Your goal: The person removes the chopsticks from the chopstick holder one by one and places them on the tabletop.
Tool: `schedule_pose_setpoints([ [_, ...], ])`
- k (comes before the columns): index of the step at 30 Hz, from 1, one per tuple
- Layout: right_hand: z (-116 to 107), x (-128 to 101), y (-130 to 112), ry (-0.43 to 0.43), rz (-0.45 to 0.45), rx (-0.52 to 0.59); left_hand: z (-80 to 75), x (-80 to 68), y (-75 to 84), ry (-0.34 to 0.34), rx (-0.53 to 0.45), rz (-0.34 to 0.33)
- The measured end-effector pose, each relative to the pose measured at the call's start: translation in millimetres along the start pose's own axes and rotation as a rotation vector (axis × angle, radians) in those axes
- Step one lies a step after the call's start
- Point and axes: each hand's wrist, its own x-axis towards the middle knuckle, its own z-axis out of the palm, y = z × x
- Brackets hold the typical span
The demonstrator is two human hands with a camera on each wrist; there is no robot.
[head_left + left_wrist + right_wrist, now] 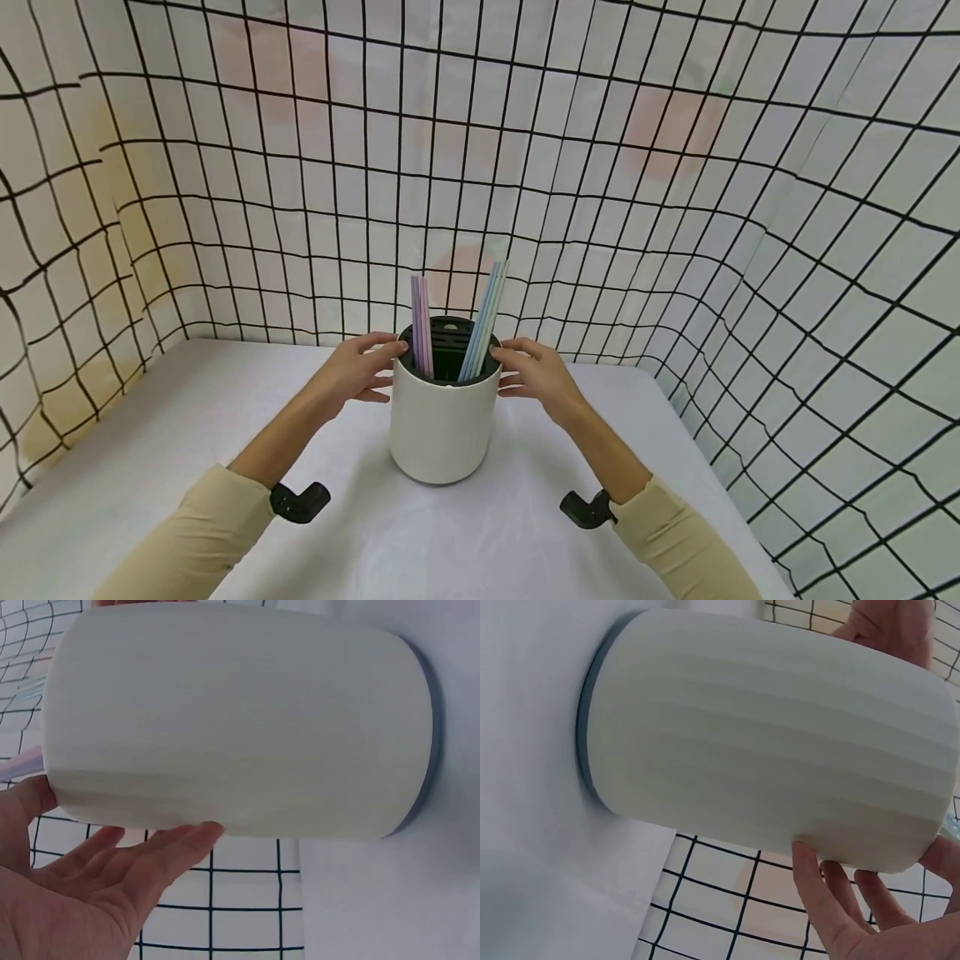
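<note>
A white utensil holder [442, 429] with a black slotted insert [452, 332] stands upright on the table. Pink and purple chopsticks [422, 327] lean in its left part, blue and pale green chopsticks [483, 321] in its right. My left hand [358, 367] grips the holder's left side near the top, thumb at the rim, fingers along the wall. From the opposite side my right hand [538, 375] grips it likewise, thumb at the rim. Both wrist views show fingertips against the white wall [240, 720]; the holder's dark base [585, 727] meets the tabletop.
A white cloth covers the table [247, 392]. Black netting [360, 167] hangs behind it and along both sides, in front of pale sheeting. Each wrist wears a small black camera mount [300, 502].
</note>
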Motion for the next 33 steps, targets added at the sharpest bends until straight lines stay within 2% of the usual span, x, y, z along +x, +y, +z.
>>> schedule_pose_setpoints([
  [5, -1, 2, 5, -0.008, -0.044, 0.000, -2.0, 2.7, 3.6, -0.022, 0.040, 0.014],
  [14, 2, 3, 9, -0.003, -0.100, -0.032, -7.5, 10.0, 6.3, -0.079, -0.010, 0.039],
  [18, 1, 1, 10, 0.006, -0.110, -0.042, -6.9, 13.8, 3.1, -0.105, -0.021, 0.057],
  [24, -1, 2, 12, 0.010, -0.115, -0.057, -7.3, 16.9, -1.9, -0.095, 0.018, 0.096],
  [33, 2, 2, 10, 0.008, -0.115, -0.081, -13.5, 13.8, -3.0, -0.128, -0.022, 0.100],
])
